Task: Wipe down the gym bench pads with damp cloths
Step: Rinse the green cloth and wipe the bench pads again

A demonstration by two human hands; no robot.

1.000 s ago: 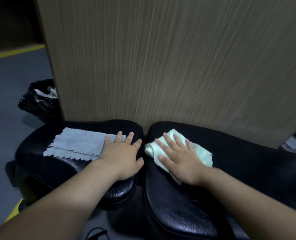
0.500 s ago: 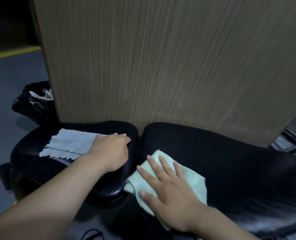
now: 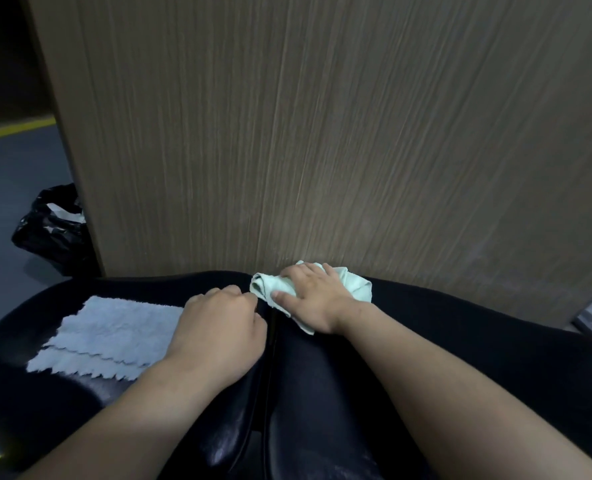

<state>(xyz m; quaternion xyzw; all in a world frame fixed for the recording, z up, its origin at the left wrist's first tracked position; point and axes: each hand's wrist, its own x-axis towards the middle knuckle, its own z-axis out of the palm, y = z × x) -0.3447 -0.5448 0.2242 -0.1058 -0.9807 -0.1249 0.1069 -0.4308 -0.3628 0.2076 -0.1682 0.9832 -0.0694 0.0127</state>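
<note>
Two shiny black bench pads (image 3: pixel 460 341) sit together. Your right hand (image 3: pixel 313 299) grips a bunched pale green cloth (image 3: pixel 355 284) at the right pad's 12 o'clock end. Your left hand (image 3: pixel 218 330) is curled; I cannot tell if it holds anything. A flat grey cloth (image 3: pixel 104 337) lies at its 9 o'clock.

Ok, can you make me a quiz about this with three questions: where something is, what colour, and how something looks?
1. Where is the green cloth? A in a bucket; B at the right pad's far end, by the wooden panel; C on a shelf.
2. What colour is the left pad? A black; B red; C white.
3. How is the grey cloth? A balled up; B hanging; C lying flat.
Answers: B, the right hand grips it there; A, it is shiny black; C, it is spread on the left pad.
</note>
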